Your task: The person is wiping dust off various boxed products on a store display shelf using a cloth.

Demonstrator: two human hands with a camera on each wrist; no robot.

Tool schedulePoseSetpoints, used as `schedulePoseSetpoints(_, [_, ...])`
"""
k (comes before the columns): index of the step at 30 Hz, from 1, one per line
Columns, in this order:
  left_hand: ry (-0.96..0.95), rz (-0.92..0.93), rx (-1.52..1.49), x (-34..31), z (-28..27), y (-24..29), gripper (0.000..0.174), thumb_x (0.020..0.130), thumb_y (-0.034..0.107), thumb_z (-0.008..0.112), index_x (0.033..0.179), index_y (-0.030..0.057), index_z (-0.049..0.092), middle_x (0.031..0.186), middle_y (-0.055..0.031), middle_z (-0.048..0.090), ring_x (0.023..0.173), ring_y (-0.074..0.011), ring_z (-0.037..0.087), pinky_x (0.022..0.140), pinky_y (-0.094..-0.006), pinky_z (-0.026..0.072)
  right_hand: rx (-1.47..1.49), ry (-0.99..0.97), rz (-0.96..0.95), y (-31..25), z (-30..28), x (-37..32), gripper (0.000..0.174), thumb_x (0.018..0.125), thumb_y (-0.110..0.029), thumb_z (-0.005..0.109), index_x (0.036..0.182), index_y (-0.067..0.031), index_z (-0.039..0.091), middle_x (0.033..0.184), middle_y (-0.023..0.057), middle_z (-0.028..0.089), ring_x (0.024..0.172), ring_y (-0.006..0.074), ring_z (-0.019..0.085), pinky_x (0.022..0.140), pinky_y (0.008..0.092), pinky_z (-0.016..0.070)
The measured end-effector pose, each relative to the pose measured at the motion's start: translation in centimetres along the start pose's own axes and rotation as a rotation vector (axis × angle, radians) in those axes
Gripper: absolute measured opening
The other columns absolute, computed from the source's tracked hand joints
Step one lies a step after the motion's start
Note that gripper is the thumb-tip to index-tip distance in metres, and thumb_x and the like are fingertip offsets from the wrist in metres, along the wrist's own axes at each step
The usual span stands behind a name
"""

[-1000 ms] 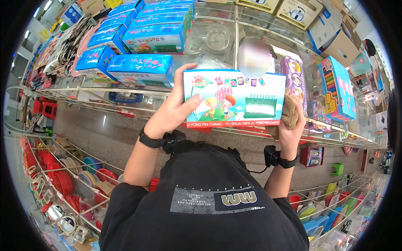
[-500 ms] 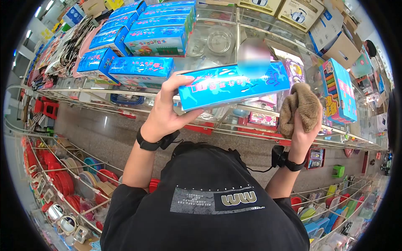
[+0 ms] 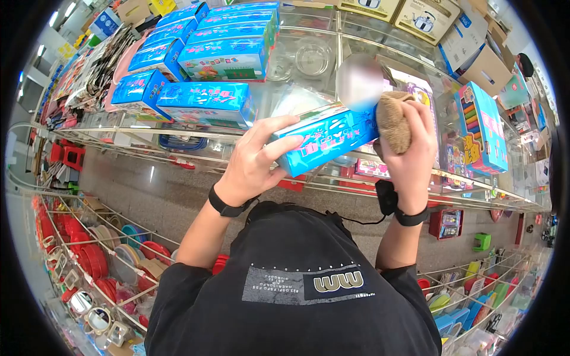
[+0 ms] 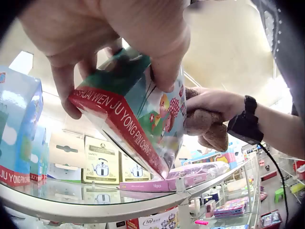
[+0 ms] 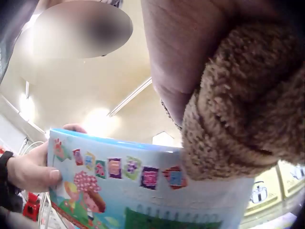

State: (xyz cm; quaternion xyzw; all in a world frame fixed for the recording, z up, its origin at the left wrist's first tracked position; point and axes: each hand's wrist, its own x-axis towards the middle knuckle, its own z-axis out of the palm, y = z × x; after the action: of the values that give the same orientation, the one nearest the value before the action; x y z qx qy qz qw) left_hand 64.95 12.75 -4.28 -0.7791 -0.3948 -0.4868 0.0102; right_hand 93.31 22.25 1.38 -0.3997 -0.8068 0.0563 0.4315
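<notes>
My left hand (image 3: 254, 155) grips one end of a blue cardboard box (image 3: 332, 137), fingers over the top and thumb on the near side. The box is tilted above the glass shelf, its blue face turned up in the head view. Its printed side with cartoon children (image 4: 164, 112) and a red lettered strip shows in the left wrist view. My right hand (image 3: 415, 139) holds a bunched brown cloth (image 3: 393, 121) against the box's other end. In the right wrist view the fuzzy cloth (image 5: 233, 109) overlaps the box's upper edge and hides that corner.
Several matching blue boxes (image 3: 205, 98) stand on the glass shelf to the left. Kettle boxes (image 3: 424, 21) stand at the back, and a box of coloured sticks (image 3: 478, 127) is at the right. Wire racks with plastic goods (image 3: 89, 255) lie behind me, across the aisle.
The box has turned from its cartoon side facing up to its blue face. The right hand moved off to the right with the cloth, then came back onto the box's end.
</notes>
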Motion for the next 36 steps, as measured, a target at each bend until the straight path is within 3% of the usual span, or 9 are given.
schedulePoseSetpoints(5, [-0.014,-0.011,0.064,-0.1,0.7,-0.3,0.079,0.07,0.003,0.088,0.141,0.0161,0.057,0.14,-0.0176,0.065,0.116,-0.0426,0.069,0.091,-0.0511,0.0592,0.1,-0.106,-0.213,-6.9,1.3,-1.0,0.061,0.063,-0.001,0.086,0.122,-0.0078,0.077,0.12,0.016,0.066,0.111,0.0377,0.066,0.094,0.0464,0.0555])
schedulePoseSetpoints(8, [-0.036,-0.213,-0.095,-0.1,0.4,-0.2,0.044,0.089,0.021,0.085,0.128,0.0045,0.072,0.134,-0.0167,0.07,0.124,-0.0372,0.069,0.101,-0.0479,0.0585,0.168,-0.104,-0.4,-9.7,2.5,-2.0,0.055,0.063,-0.012,0.09,0.117,-0.013,0.08,0.116,0.012,0.066,0.103,0.0352,0.066,0.087,0.0457,0.0569])
schedulePoseSetpoints(11, [-0.055,-0.121,-0.017,-0.3,0.2,-0.4,0.066,0.079,0.013,0.088,0.137,0.0079,0.057,0.139,-0.019,0.066,0.119,-0.0449,0.068,0.096,-0.0509,0.0588,0.128,-0.089,-0.441,-9.2,2.8,-2.0,0.047,0.073,-0.018,0.078,0.119,-0.0174,0.079,0.12,0.0096,0.067,0.1,0.0343,0.066,0.085,0.044,0.0582])
schedulePoseSetpoints(19, [0.06,-0.079,-0.033,-0.9,-1.1,-0.3,0.088,0.071,0.003,0.094,0.146,0.0128,0.048,0.139,-0.0202,0.066,0.118,-0.0402,0.071,0.097,-0.0482,0.0601,-0.178,0.024,-0.027,-1.2,0.0,-1.1,0.059,0.07,-0.002,0.084,0.128,-0.0061,0.072,0.126,0.0168,0.066,0.115,0.0404,0.066,0.1,0.047,0.0544])
schedulePoseSetpoints(22, [0.063,-0.503,-0.259,-2.0,-1.7,0.1,0.088,0.079,0.006,0.092,0.151,0.0074,0.043,0.136,-0.0173,0.065,0.129,-0.0305,0.065,0.11,-0.0455,0.0518,-0.119,0.065,0.105,2.4,-1.3,-1.7,0.052,0.081,-0.001,0.08,0.131,-0.0014,0.068,0.129,0.0173,0.068,0.119,0.035,0.068,0.103,0.043,0.054])
schedulePoseSetpoints(25, [0.228,-0.663,-0.579,-1.1,-1.8,0.5,0.09,0.082,0.012,0.091,0.155,0.0037,0.039,0.136,-0.0131,0.061,0.13,-0.022,0.061,0.112,-0.0414,0.0492,0.325,0.046,0.395,5.9,-1.4,-3.9,0.046,0.088,-0.002,0.078,0.133,0.0005,0.068,0.135,0.0153,0.068,0.124,0.0244,0.067,0.104,0.0395,0.0538])
schedulePoseSetpoints(26, [0.303,-0.591,-0.671,-0.6,-1.6,0.7,0.068,0.091,0.012,0.083,0.148,0.0047,0.047,0.133,-0.0128,0.064,0.126,-0.0206,0.064,0.104,-0.0382,0.0549,0.387,0.013,0.422,6.6,-1.3,-4.8,0.048,0.095,-0.008,0.077,0.139,0.0039,0.064,0.139,0.0145,0.067,0.127,0.02,0.064,0.106,0.0379,0.0527])
schedulePoseSetpoints(30, [0.281,-0.783,-0.821,-0.9,-1.2,-0.3,0.056,0.102,0.022,0.07,0.148,0.0006,0.047,0.134,-0.0129,0.063,0.124,-0.0175,0.061,0.106,-0.0355,0.0495,0.827,-0.024,0.592,6.1,-0.4,-7.9,0.065,0.1,-0.025,0.075,0.152,0.0057,0.052,0.149,0.0168,0.061,0.135,0.0256,0.06,0.114,0.0412,0.0476])
schedulePoseSetpoints(36, [0.21,-0.877,-0.86,0.4,-1.1,0.2,0.055,0.109,0.032,0.059,0.151,-0.0014,0.046,0.141,-0.0148,0.06,0.129,-0.0198,0.058,0.11,-0.035,0.0463,0.951,-0.13,0.606,3.5,0.1,-7.4,0.066,0.1,-0.026,0.076,0.153,0.0047,0.052,0.142,0.014,0.066,0.128,0.0206,0.063,0.11,0.0394,0.0507])
